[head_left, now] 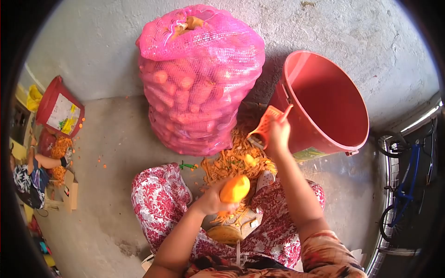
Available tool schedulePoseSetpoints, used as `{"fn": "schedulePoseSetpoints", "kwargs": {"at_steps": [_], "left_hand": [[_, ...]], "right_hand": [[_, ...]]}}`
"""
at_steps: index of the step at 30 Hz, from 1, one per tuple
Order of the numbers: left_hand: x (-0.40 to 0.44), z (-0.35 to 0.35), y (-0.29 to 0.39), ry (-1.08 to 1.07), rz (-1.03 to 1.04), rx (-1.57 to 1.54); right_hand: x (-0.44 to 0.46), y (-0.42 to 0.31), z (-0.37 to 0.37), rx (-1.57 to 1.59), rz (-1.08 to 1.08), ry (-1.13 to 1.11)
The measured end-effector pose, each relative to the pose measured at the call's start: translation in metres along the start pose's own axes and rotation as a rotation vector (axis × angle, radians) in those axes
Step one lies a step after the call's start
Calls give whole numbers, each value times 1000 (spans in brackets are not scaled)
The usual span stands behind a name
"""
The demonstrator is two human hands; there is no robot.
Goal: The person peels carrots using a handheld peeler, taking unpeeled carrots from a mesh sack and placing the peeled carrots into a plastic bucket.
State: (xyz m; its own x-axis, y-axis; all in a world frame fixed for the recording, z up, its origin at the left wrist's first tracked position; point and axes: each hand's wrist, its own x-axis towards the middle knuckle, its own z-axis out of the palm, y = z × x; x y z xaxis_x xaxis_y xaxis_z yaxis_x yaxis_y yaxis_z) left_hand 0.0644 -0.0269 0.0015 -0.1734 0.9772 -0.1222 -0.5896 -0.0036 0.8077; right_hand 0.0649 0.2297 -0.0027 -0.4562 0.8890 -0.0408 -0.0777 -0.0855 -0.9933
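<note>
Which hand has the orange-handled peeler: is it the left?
No, the right hand holds the orange-handled peeler, while the left hand grips a peeled carrot.

One wide head-worn view, forward and down

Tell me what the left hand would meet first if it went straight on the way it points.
Probably the peeler in the right hand: the left hand, holding a carrot, points roughly that way. The peelings cross the line sooner in the picture but seem lower; depth is unclear.
</note>
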Motion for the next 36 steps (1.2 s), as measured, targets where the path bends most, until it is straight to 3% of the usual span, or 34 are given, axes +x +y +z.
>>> {"fn": "schedulePoseSetpoints", "kwargs": {"at_steps": [1, 4, 6, 10, 12, 13, 14, 16, 18, 19, 22, 25, 29, 30, 32, 33, 34, 36], "left_hand": [[-3, 3, 3, 51, -33, 67], [4, -4, -4, 87, 130, 216], [11, -6, -9, 125, 153, 169], [16, -12, -12, 263, 189, 371], [17, -4, -4, 317, 184, 520], [17, -2, -4, 326, 182, 558], [17, 0, -3, 333, 181, 599], [18, -3, -7, 340, 231, 687], [20, -8, -14, 326, 303, 746], [19, -7, -15, 312, 324, 759], [13, 3, 0, 273, 292, 732], [12, 1, 3, 332, 268, 744], [15, 6, 7, 331, 214, 750], [16, 7, 9, 340, 195, 750], [16, 10, 21, 208, -87, 915], [18, 16, 35, 35, -298, 1181], [21, 22, 44, -173, -361, 1333], [39, 45, 69, -514, -478, 1606]], "right_hand": [[0, -16, -2, -1, 22, 27], [-21, -39, 3, 39, 45, -119], [-37, -37, 9, 126, 20, -166], [-70, -53, 11, 173, 282, -327], [-88, -53, 20, 173, 236, -347], [-100, -47, 24, -16, -10, -411], [-104, -45, 26, 30, -44, -427], [-98, -45, 22, 110, 118, -385], [-77, -36, 20, 62, 60, -244], [-54, -14, 9, -206, -176, -167], [-24, -30, 0, -17, -31, -21], [-31, -38, -1, -27, -64, -84], [-23, 0, -11, -695, -198, -316], [-24, 0, -11, -941, -80, -417], [-16, 37, -24, -1209, 34, -647], [-21, 45, -27, -1404, 55, -778], [-26, 53, -29, -1597, 72, -910], [-45, 76, -35, -1672, 154, -1065]]}}
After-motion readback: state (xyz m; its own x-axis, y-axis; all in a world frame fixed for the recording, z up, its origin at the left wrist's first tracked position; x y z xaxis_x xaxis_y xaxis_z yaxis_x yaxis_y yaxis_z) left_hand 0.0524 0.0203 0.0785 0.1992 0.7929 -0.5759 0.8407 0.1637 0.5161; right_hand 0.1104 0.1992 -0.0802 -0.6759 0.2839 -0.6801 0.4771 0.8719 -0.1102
